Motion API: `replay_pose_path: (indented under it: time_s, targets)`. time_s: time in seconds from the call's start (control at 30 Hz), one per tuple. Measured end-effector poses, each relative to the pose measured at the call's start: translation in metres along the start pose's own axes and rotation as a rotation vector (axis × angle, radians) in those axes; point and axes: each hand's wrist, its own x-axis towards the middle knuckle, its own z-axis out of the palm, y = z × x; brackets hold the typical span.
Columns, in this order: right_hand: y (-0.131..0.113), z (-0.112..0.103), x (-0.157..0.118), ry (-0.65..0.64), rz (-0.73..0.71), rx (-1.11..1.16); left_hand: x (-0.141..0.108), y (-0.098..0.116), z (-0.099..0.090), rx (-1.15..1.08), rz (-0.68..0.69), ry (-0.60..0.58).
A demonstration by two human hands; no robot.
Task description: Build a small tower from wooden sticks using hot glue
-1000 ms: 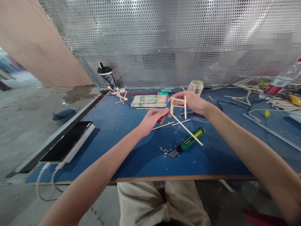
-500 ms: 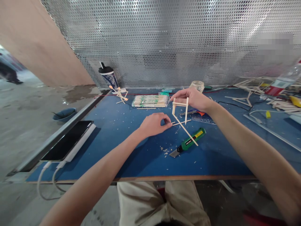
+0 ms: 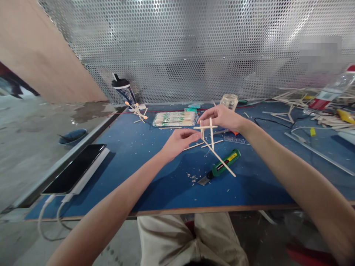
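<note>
A small frame of thin wooden sticks [image 3: 212, 138], with one long stick slanting down to the right, is held above the table. My right hand [image 3: 222, 117] grips its far upper side, with the fingertips partly hidden behind the sticks. From the left, my left hand [image 3: 181, 143] pinches the frame's left upright between thumb and fingers. Loose sticks [image 3: 194, 146] lie on the table under it. A green utility knife [image 3: 226, 163] with its blade out rests in front of the frame, beside wood shavings [image 3: 192, 179].
On the blue table [image 3: 166, 192], a bag of sticks [image 3: 174, 119] lies behind my hands, with a glass jar [image 3: 230, 101] farther right. At left are a phone [image 3: 76, 168], a tumbler [image 3: 124, 90] and a stick figure [image 3: 138, 112]. A bottle [image 3: 323, 99] leans among sticks at right.
My left hand has come up from the loose sticks on the table to the frame's left side. The frame has turned and shifted slightly left in my right hand.
</note>
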Motion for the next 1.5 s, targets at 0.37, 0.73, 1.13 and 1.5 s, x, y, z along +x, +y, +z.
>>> replay_pose_path:
  time_s: [0.37, 0.73, 1.13, 1.5]
  targets:
    - [-0.007, 0.006, 0.001, 0.003, -0.035, -0.183, 0.0, -0.001, 0.001, -0.02, -0.041, -0.01]
    - [0.077, -0.084, -0.069, 0.298, 0.363, -0.848, 0.005, -0.006, 0.002, -0.215, -0.019, 0.186]
    - [0.107, -0.059, -0.069, 0.399, 0.377, -0.931, 0.015, -0.01, -0.01, -0.705, -0.115, 0.381]
    - [0.077, -0.043, -0.064, 0.97, 0.057, -0.749, 0.013, -0.001, -0.007, -0.878, -0.24, 0.425]
